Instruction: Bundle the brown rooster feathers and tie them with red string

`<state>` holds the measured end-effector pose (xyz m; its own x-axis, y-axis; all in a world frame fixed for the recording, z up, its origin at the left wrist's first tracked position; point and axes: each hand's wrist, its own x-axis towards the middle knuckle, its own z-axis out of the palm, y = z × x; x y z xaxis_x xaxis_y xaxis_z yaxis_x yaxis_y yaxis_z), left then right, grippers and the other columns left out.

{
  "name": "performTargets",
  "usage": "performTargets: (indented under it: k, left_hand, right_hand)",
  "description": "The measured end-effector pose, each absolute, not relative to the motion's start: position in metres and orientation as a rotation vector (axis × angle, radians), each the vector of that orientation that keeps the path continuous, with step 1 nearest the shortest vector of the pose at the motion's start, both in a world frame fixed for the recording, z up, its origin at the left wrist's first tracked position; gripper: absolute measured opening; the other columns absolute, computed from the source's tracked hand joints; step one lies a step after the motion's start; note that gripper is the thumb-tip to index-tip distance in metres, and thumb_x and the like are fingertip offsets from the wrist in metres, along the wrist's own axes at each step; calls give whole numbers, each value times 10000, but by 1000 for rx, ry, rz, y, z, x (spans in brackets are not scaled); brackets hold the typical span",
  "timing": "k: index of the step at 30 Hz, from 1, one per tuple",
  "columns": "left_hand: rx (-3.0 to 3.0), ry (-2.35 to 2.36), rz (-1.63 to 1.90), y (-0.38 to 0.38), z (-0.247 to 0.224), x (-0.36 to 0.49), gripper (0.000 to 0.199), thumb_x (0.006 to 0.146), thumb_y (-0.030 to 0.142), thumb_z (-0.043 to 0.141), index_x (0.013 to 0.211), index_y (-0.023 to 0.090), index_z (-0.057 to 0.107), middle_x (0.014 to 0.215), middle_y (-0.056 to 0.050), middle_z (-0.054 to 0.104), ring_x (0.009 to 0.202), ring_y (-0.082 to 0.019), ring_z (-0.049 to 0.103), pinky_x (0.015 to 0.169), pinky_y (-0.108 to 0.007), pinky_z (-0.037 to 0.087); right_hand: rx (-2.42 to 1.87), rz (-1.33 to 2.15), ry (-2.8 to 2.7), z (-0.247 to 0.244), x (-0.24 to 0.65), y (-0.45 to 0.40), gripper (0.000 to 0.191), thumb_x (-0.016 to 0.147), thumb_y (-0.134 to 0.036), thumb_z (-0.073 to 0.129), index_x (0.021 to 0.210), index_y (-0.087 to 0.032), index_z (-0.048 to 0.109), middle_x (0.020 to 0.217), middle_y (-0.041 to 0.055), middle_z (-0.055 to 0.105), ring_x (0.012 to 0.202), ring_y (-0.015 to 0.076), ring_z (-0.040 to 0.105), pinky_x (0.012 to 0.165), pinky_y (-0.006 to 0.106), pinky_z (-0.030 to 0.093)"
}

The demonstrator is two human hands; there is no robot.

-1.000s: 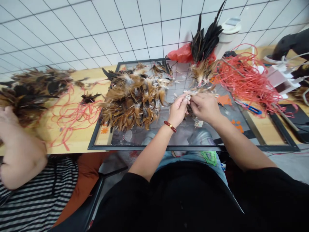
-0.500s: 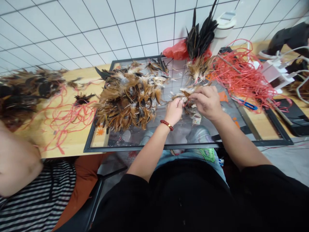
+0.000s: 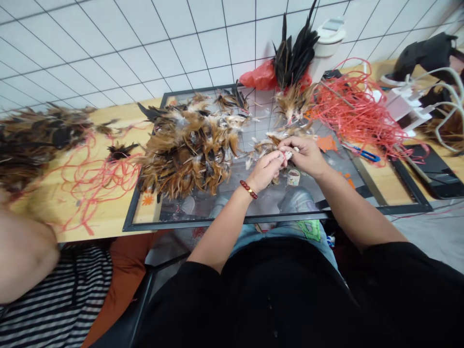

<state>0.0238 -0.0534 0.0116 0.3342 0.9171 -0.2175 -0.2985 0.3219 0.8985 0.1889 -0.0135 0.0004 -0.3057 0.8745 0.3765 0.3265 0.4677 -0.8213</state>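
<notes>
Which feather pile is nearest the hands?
The small scattered pile, just beyond the left hand; the big heap lies farther left, the black feathers farther back.

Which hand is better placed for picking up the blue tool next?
Probably the right hand: it is nearer to the blue tool, which lies beyond it, while the left hand is farther away.

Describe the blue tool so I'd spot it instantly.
Find the black-framed panel, then the red string tangle toward its right end. At the tangle's near edge lies the slim blue tool, its bright blue standing out against that red and the nearby orange scraps.
</notes>
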Motion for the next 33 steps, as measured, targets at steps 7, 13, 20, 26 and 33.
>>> performTargets:
  k: [7, 13, 20, 26, 33]
  left_hand:
    - [618, 627, 623, -50, 17, 23, 321, 1022, 267, 457, 741, 146, 554, 592, 67, 344, 432, -37, 263, 471, -174, 338]
    - [519, 584, 868, -49, 20, 21, 275, 1033, 207, 464, 781, 146, 553, 622, 59, 373, 460, -29, 321, 503, -162, 348]
    - [410, 626, 1025, -42, 20, 14, 325, 1046, 278, 473, 750, 152, 523, 608, 63, 332, 448, -23, 271, 451, -144, 287]
    - [352, 573, 1011, -42, 21, 9, 345, 1049, 224, 413, 724, 148, 499, 665, 34, 434, 435, -15, 277, 412, -137, 262]
    - [440, 679, 1091, -43, 25, 12, 286, 1028, 172, 444, 754, 149, 521, 757, 19, 522, 461, -10, 328, 406, -129, 247]
  right_hand:
    - [-1014, 742, -1859, -6, 184, -15, 141, 778, -301, 620, 809, -215, 728, 814, 21, 756, 768, 195, 669, 781, 340, 521]
    - [-1155, 504, -1973, -9, 186, -12, 161, 817, -267, 592, 703, -220, 695, 680, 28, 691, 676, 200, 621, 712, 344, 475]
    - [-1183, 464, -1753, -4, 189, -12, 175, 878, -344, 625, 763, -233, 695, 733, 25, 699, 706, 203, 621, 721, 357, 486]
    - [-1107, 455, -1590, -6, 190, -10, 289, 913, -460, 639, 745, -227, 665, 694, 14, 655, 680, 181, 597, 696, 346, 487]
    - [-1140, 424, -1695, -16, 189, -5, 264, 898, -441, 680, 759, -216, 681, 675, 8, 647, 648, 168, 572, 658, 334, 465]
